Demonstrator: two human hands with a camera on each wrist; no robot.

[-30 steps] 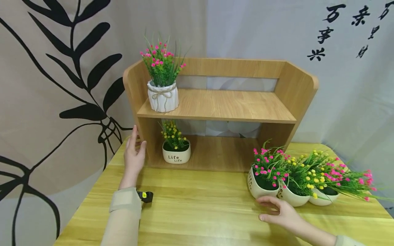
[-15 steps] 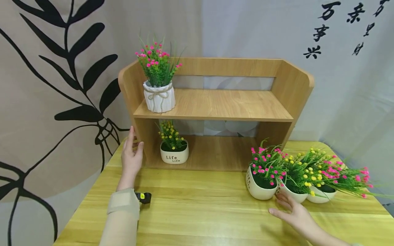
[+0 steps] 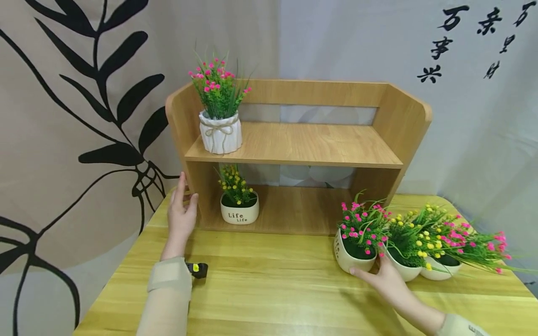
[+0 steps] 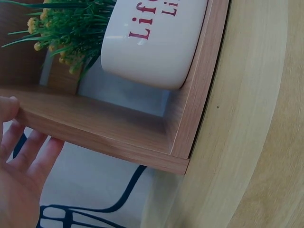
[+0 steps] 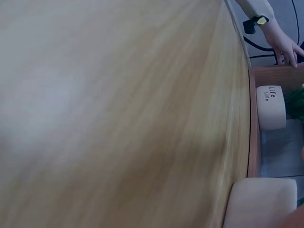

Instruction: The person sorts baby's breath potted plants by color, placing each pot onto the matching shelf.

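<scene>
A two-tier wooden desk shelf [image 3: 328, 144] stands on the table. My left hand [image 3: 180, 219] rests at its left side panel, fingers straight along the outside and thumb at the front edge; in the left wrist view the fingers [image 4: 35, 159] show below that panel. At the shelf's front right corner, my right hand [image 3: 388, 280] grips a pink-flowered potted plant [image 3: 355, 254], thumb on the front of the white pot, fingers hidden between it and the yellow-flowered potted plant [image 3: 405, 266]. Its pot [image 5: 259, 204] also shows in the right wrist view.
Another pink-flowered plant [image 3: 441, 268] leans at the far right. On the upper tier stands a white pot with a twine bow [image 3: 220, 135]; below it sits a yellow-flowered "Life" pot [image 3: 239, 212]. Curtains hang behind the wooden table [image 3: 269, 289].
My right hand has moved from in front of the pots, first right, then up to the leftmost one, and now grips it. That pot has shifted slightly left. My left hand stays at the shelf.
</scene>
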